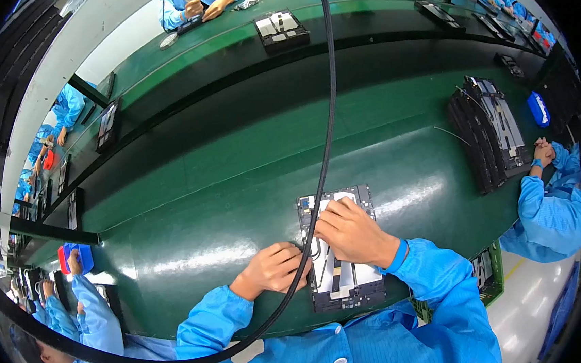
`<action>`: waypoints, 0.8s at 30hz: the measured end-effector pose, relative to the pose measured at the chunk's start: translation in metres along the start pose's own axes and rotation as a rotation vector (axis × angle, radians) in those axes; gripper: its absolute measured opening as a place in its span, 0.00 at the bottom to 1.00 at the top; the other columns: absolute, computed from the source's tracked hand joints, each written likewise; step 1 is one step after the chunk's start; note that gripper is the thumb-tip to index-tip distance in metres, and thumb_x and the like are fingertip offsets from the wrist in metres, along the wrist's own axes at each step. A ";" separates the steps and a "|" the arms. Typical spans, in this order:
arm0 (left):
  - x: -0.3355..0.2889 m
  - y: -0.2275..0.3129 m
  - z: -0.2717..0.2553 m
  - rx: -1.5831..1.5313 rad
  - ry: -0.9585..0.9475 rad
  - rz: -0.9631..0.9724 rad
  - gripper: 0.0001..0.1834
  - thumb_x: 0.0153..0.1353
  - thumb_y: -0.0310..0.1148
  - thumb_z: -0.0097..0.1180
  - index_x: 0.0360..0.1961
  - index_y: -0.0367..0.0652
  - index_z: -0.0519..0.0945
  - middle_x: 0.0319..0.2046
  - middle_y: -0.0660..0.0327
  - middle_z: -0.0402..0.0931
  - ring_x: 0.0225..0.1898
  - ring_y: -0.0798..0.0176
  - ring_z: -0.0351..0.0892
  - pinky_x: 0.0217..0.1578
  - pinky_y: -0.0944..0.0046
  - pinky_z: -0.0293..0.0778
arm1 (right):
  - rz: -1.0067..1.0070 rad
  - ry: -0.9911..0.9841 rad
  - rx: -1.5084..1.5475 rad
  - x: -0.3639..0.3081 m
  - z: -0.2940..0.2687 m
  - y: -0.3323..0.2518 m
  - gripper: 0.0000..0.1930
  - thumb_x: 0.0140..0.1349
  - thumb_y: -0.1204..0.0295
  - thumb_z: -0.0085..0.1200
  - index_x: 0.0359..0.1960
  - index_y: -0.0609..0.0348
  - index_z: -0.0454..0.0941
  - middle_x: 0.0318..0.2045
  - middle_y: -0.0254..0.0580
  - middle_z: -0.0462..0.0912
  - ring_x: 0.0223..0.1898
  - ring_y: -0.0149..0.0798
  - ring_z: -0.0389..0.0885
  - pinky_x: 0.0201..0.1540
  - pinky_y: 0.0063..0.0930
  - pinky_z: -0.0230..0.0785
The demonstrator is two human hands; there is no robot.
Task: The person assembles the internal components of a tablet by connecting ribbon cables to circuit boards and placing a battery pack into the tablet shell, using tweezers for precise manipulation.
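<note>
A flat black device tray with white and grey parts inside [343, 283] lies on the green bench in front of me. My right hand [350, 231] rests on its upper half, fingers pressed down on the white parts near the top edge. My left hand [273, 268] lies curled at the tray's left edge, fingers closed against the frame. Whether it pinches a small part, I cannot see. A thick black cable [325, 144] hangs down across the view and passes over my left hand. Both my sleeves are blue.
A green conveyor-like bench [236, 179] runs across the view. A stack of similar black trays [488, 132] stands at the right beside a co-worker's clasped hands [543, 153]. Another tray [281, 31] lies far across. Other blue-sleeved people work at left and far side.
</note>
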State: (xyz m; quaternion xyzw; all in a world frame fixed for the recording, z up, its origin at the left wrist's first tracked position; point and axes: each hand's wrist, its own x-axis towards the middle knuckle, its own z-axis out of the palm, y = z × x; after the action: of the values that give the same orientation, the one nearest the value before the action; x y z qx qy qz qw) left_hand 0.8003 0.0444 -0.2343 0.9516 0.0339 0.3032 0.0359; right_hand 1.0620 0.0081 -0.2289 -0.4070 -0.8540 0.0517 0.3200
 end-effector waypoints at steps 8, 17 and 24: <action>-0.001 -0.020 -0.002 -0.027 -0.077 0.148 0.17 0.54 0.37 0.70 0.43 0.41 0.90 0.40 0.58 0.86 0.41 0.56 0.85 0.48 0.55 0.85 | -0.013 0.086 0.153 0.018 -0.001 0.003 0.06 0.61 0.75 0.67 0.38 0.55 0.81 0.36 0.38 0.77 0.46 0.46 0.75 0.49 0.40 0.67; 0.008 -0.014 0.001 0.038 0.006 0.016 0.14 0.51 0.35 0.72 0.38 0.40 0.90 0.35 0.60 0.86 0.39 0.55 0.85 0.44 0.56 0.83 | 0.008 0.052 0.224 0.019 0.001 0.014 0.05 0.65 0.73 0.69 0.38 0.54 0.83 0.38 0.38 0.79 0.48 0.45 0.77 0.50 0.40 0.69; 0.010 -0.030 0.001 0.064 0.014 0.061 0.18 0.46 0.36 0.70 0.40 0.43 0.91 0.37 0.62 0.85 0.38 0.59 0.85 0.42 0.58 0.83 | 0.037 0.100 0.268 0.019 0.005 0.015 0.04 0.65 0.73 0.69 0.39 0.54 0.86 0.38 0.38 0.80 0.47 0.46 0.79 0.49 0.41 0.70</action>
State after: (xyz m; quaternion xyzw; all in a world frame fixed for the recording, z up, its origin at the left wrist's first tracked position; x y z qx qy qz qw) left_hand 0.8078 0.0755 -0.2318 0.9508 0.0149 0.3095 -0.0039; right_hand 1.0601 0.0327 -0.2287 -0.3784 -0.8147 0.1509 0.4127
